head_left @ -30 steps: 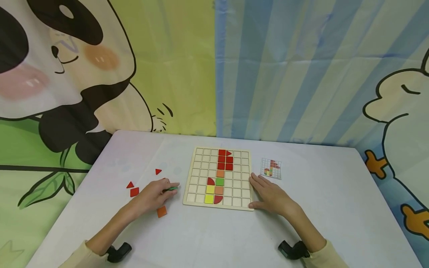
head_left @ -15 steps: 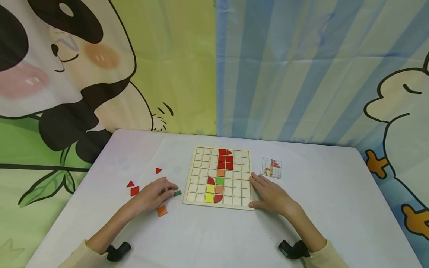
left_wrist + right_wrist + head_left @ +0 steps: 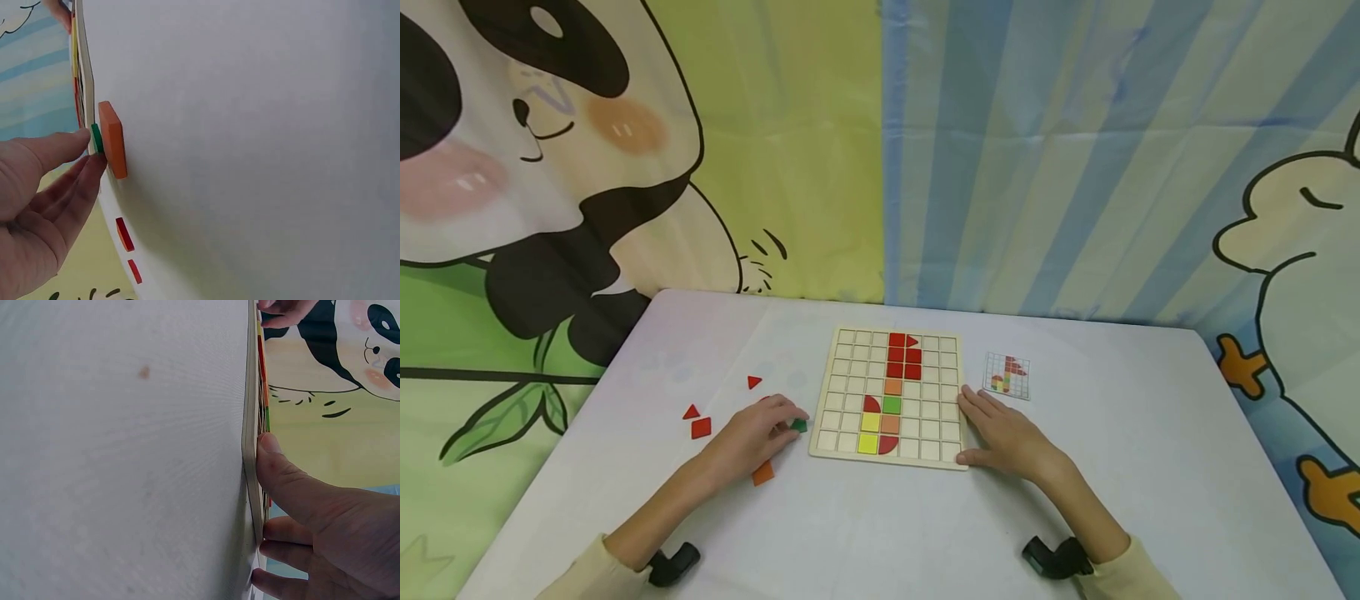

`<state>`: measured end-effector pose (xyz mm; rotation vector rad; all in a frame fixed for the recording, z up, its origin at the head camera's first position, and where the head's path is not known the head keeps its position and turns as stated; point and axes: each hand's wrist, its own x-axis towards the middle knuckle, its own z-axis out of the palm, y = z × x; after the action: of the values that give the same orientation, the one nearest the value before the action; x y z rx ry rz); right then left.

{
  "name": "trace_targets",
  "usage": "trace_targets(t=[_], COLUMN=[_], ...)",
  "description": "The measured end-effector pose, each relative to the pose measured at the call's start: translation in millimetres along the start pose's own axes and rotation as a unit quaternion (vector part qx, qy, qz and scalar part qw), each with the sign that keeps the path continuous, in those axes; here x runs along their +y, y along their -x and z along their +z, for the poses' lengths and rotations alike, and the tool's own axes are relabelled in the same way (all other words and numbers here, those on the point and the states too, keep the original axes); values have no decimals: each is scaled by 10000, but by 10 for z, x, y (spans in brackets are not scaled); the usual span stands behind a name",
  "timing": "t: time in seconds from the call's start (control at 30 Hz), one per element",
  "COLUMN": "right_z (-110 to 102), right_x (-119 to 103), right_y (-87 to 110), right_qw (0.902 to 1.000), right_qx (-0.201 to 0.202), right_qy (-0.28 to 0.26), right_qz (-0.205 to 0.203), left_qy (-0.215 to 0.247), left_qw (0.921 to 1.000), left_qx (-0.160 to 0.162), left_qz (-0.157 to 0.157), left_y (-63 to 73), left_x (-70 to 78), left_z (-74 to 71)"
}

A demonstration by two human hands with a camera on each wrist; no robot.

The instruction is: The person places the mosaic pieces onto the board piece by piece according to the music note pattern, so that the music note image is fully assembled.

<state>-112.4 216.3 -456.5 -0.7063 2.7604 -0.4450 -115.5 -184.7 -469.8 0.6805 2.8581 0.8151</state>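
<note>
My left hand (image 3: pixel 751 435) is just left of the wooden grid board (image 3: pixel 844 457), pinching a small green tile (image 3: pixel 97 138) between thumb and fingertips. In the head view the fingers partly cover that tile. An orange square tile (image 3: pixel 763 473) lies on the table below the left hand. Along the board's right edge rests my right hand (image 3: pixel 1007 433), fingers straight, with its thumb near the lower corner. Several red, orange, yellow and green tiles fill cells in the board's middle columns, among them a red triangle (image 3: pixel 912 342) at the top.
A small pattern card (image 3: pixel 1007 377) with a coloured grid lies right of the board. Left of the left hand are two red triangles (image 3: pixel 691 412) and a red square tile (image 3: pixel 701 427). Cartoon cloth (image 3: pixel 985 167) hangs behind the white table (image 3: pixel 880 533).
My left hand has shifted slightly right towards the board. The green tile has turned in its fingers, showing more of its face. The right hand has stayed put.
</note>
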Motion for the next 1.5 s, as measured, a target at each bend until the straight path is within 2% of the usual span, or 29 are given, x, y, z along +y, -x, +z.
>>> trace_targets(t=[0.13,0.3,0.5,0.63,0.77,0.9,0.97,1.03,1.2,1.4,1.5], right_z=[-7,-26,-8,-9,-20,-32,-34,-29,-8,-11,-12], right_x=[-10,-21,-8,-22,-34,-38,-40,-40,-42,-22,-13], right_y=[-4,-3,-4,-13,-10,1,2,0,-9,-8,-1], right_qw=[10000,10000,10000,10000,10000,10000,10000,10000,10000,10000,10000], right_qx=[-16,-47,-29,-3,-8,-25,-29,-28,-43,-20,5], right_qy=[18,22,-10,-10,-12,1,55,20,-67,56,85], right_qz=[-33,-4,5,-48,-2,46,5,2,21,37,32], left_qy=[-123,140,-269,-568,-815,-322,33,172,85,-205,-320], left_qw=[9996,9977,9964,9938,9929,9966,9964,9948,9930,9868,9844], left_qx=[-251,-661,-746,-706,-446,-107,-73,-90,-71,103,59], left_qz=[-35,-43,303,645,738,755,842,1005,1179,1605,1732], left_y=[-28,-35,-46,-65,-58,-44,-47,-69,-139,-202,-231], left_x=[-19,-32,-48,-55,-63,-18,57,153,330,381,390], left_z=[-12,-38,-41,-52,-50,-26,6,65,238,320,330])
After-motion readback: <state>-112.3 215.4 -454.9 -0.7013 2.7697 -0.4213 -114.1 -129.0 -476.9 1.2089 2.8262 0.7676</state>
